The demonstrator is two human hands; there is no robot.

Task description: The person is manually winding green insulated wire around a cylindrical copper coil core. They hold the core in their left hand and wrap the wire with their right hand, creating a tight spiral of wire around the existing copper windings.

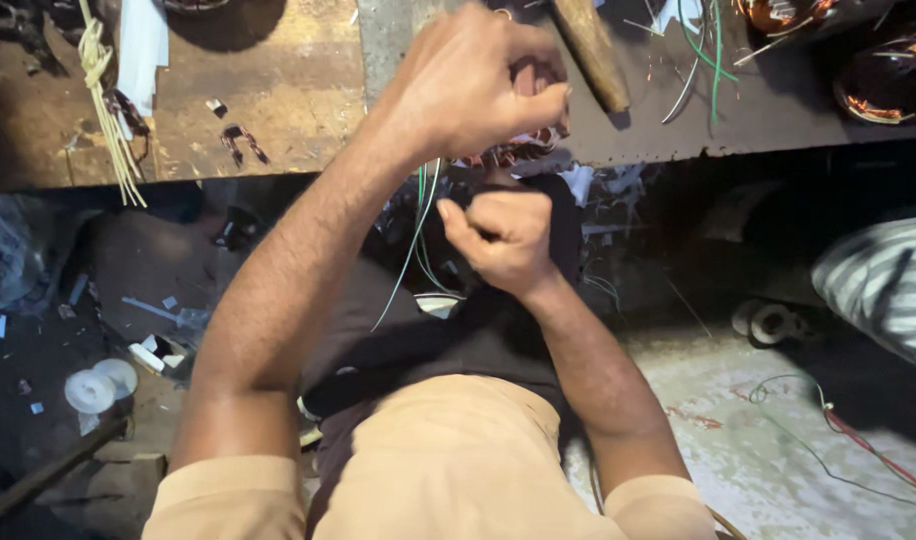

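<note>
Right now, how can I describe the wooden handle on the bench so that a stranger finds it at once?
Start at the workbench across the top of the view. Just right of the raised left hand lies a thick brown wooden handle, slanting toward the bench edge. Unlike the thin green and white wires beside it, it is stout and rounded.

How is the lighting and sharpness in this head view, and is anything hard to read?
Head view: left hand and right hand sharp and evenly lit; the space under the workbench falls into deep shadow; the coil is mostly hidden behind the left hand.
</note>
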